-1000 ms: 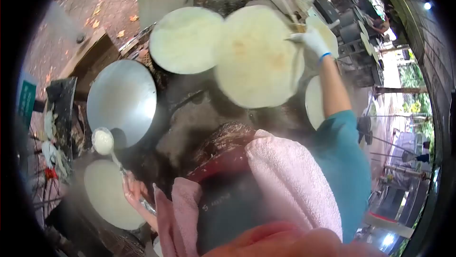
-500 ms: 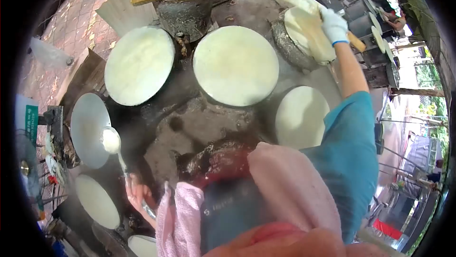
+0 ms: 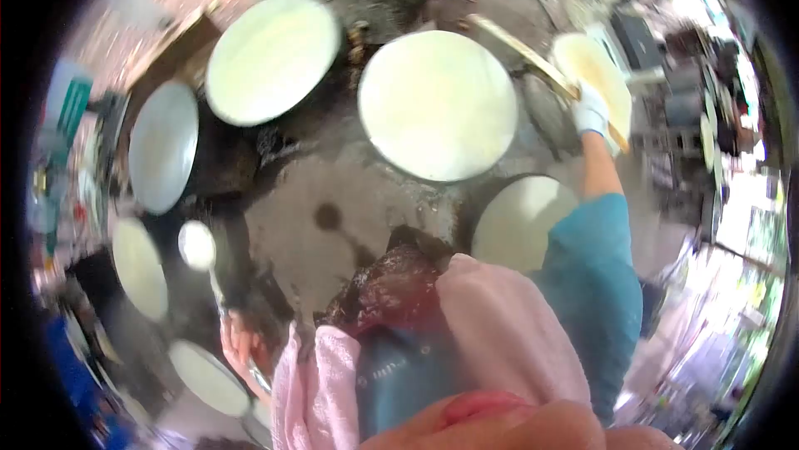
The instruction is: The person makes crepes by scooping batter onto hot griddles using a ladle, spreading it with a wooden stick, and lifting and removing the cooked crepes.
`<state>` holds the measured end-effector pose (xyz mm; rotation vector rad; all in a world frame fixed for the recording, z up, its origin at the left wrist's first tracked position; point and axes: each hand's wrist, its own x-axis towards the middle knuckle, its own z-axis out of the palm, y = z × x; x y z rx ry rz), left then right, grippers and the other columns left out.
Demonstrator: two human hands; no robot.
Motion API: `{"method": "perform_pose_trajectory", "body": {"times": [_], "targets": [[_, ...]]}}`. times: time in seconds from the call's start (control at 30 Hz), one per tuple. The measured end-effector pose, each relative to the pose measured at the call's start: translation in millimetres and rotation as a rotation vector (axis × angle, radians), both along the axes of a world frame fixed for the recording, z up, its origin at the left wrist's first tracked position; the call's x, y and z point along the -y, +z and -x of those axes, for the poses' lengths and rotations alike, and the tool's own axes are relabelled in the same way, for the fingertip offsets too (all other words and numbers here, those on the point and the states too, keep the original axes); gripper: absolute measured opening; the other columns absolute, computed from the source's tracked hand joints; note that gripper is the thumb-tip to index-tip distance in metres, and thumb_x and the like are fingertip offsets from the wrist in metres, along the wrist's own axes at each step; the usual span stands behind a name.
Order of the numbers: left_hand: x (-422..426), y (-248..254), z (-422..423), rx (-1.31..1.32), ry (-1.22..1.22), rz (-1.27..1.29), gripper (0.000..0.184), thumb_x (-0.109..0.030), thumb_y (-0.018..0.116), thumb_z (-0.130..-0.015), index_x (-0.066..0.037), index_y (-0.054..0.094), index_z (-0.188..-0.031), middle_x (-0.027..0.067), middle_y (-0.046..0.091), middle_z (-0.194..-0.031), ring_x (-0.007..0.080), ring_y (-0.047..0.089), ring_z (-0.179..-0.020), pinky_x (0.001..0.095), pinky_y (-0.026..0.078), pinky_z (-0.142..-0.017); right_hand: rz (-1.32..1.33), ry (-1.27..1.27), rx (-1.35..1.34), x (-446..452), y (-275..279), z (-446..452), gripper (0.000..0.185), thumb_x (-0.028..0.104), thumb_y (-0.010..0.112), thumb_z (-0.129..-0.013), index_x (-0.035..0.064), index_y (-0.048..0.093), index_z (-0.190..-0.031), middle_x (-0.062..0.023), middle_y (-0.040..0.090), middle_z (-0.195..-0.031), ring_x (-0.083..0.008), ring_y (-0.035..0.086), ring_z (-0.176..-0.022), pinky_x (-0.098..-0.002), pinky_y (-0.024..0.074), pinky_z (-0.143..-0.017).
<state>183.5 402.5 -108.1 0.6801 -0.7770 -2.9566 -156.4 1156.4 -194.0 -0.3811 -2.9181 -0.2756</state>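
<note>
One grey floor [image 3: 287,200] spreads in front of me, and rounds stand about it in a loose arc, likely so that each lies within arm's reach of one spot. Biggest is the centre round [image 3: 437,104], pale and straight ahead. The far left round [image 3: 273,60] is as pale and slightly smaller; the right round [image 3: 516,225] sits nearer me, partly behind my sleeve [image 3: 593,254]. At the left, the grey pan [image 3: 164,148] shows no pale layer. The far right round [image 3: 601,63] lies beyond my right hand, and two more, the left round [image 3: 140,268] and the near left round [image 3: 208,377], lie on my other side.

My pink towel [image 3: 516,317] hangs down both sides of my chest, perhaps to be handy against heat.

The stick [image 3: 526,56] slants from the far middle to the far right. My gloved right hand [image 3: 591,109] has its fingers clamped round it near one end, which leaves most of the length free; whether it touches the round there, I cannot tell.

My bare left hand [image 3: 240,342] is clamped on the ladle [image 3: 197,245], bowl outward, probably to keep it level. Its white bowl is too bright to read. It hangs above the floor, near left, apart from every round.
</note>
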Motion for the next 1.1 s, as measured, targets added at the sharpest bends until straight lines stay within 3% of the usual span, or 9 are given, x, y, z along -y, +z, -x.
{"method": "perform_pose_trajectory", "body": {"times": [0.1, 0.17, 0.27, 0.37, 0.57, 0.63, 0.73, 0.83, 1.1], "targets": [[-9, 15, -47, 0.289, 0.205, 0.004, 0.032, -0.032, 0.034, -0.102, -0.013, 0.05, -0.081, -0.0056, 0.034, -0.039, 0.0077, 0.03, -0.033, 0.0241, 0.023, -0.032, 0.374, -0.042, 0.105, 62, 27, -9, 0.042, 0.03, 0.063, -0.085, 0.0054, 0.063, -0.119, -0.0157, 0.065, -0.116, -0.0292, 0.061, -0.106, -0.0378, 0.0447, -0.094], [3, 1, -107, 0.031, 0.301, -0.197, 0.035, -0.027, 0.031, -0.102, -0.004, 0.056, -0.111, -0.0044, 0.043, -0.047, 0.0059, 0.031, -0.034, 0.0241, 0.028, -0.033, 0.724, -0.033, 0.063, 145, 29, -39, 0.038, 0.024, 0.058, -0.088, 0.002, 0.062, -0.119, -0.016, 0.065, -0.113, -0.0269, 0.062, -0.098, -0.0362, 0.0465, -0.091], [21, 12, -187, 0.452, 0.762, 0.034, 0.03, -0.022, 0.036, -0.103, 0.003, 0.052, -0.109, -0.0053, 0.049, -0.058, 0.0012, 0.033, -0.032, 0.0199, 0.026, -0.037, 0.726, 0.216, -0.121, 240, -23, -81, 0.046, 0.017, 0.066, -0.088, -0.0025, 0.054, -0.127, -0.0162, 0.065, -0.113, -0.0252, 0.063, -0.092, -0.033, 0.0516, -0.087], [63, -34, -335, 0.156, 0.729, 0.069, 0.026, -0.026, 0.051, -0.096, -0.003, 0.059, -0.104, -0.0041, 0.047, -0.065, 0.0035, 0.035, -0.038, 0.0207, 0.029, -0.042, 1.048, 0.421, 0.011, 344, -131, -142, 0.049, 0.014, 0.075, -0.082, -0.0052, 0.058, -0.123, -0.0143, 0.065, -0.115, -0.0171, 0.061, -0.098, -0.0331, 0.0496, -0.087], [161, -92, -560, 0.919, 0.946, 0.541, 0.024, -0.023, 0.047, -0.096, -0.001, 0.053, -0.091, -0.0011, 0.038, -0.058, 0.0111, 0.034, -0.038, 0.0278, 0.03, -0.038, 1.128, 0.731, 0.584, 682, -26, -472, 0.049, 0.011, 0.071, -0.084, 0.0009, 0.055, -0.129, -0.0148, 0.059, -0.128, -0.0206, 0.059, -0.112, -0.0313, 0.0468, -0.099], [190, -162, -653, 1.34, 0.525, 0.8, 0.022, -0.018, 0.047, -0.093, -0.004, 0.055, -0.078, 0.0065, 0.051, -0.061, 0.0183, 0.048, -0.042, 0.0322, 0.04, -0.043, 1.107, 0.855, 0.797, 713, -37, -527, 0.049, 0.006, 0.071, -0.083, 0.0007, 0.054, -0.13, -0.0145, 0.057, -0.13, -0.0205, 0.06, -0.11, -0.0293, 0.0488, -0.097], [212, -260, -751, 1.272, -0.121, 2.051, 0.016, -0.012, 0.048, -0.089, -0.003, 0.058, -0.082, 0.0178, 0.061, -0.07, 0.0301, 0.06, -0.059, 0.0421, 0.047, -0.055, 1.016, 0.95, 0.964, 730, -55, -575, 0.05, 0.003, 0.071, -0.082, -0.0008, 0.055, -0.129, -0.015, 0.059, -0.128, -0.0215, 0.061, -0.111, -0.0303, 0.0491, -0.096], [250, -297, -758, 1.21, -0.325, 1.711, 0.016, -0.011, 0.044, -0.09, 0.0, 0.056, -0.089, 0.0235, 0.065, -0.08, 0.0394, 0.065, -0.072, 0.0481, 0.051, -0.065, 0.89, 1.178, 0.959, 736, -59, -607, 0.05, 0.004, 0.072, -0.081, -0.0033, 0.056, -0.127, -0.0158, 0.061, -0.126, -0.0205, 0.061, -0.112, -0.0298, 0.0491, -0.095], [310, -348, -752, 1.171, -0.325, 1.498, 0.024, -0.01, 0.045, -0.088, -0.001, 0.067, -0.085, 0.0226, 0.067, -0.084, 0.037, 0.067, -0.078, 0.0466, 0.053, -0.07, 0.722, 0.765, 1.081, 747, -69, -651, 0.052, 0.005, 0.072, -0.082, 0.0013, 0.054, -0.131, -0.0123, 0.063, -0.123, -0.0181, 0.062, -0.105, -0.0279, 0.0487, -0.092]]}}
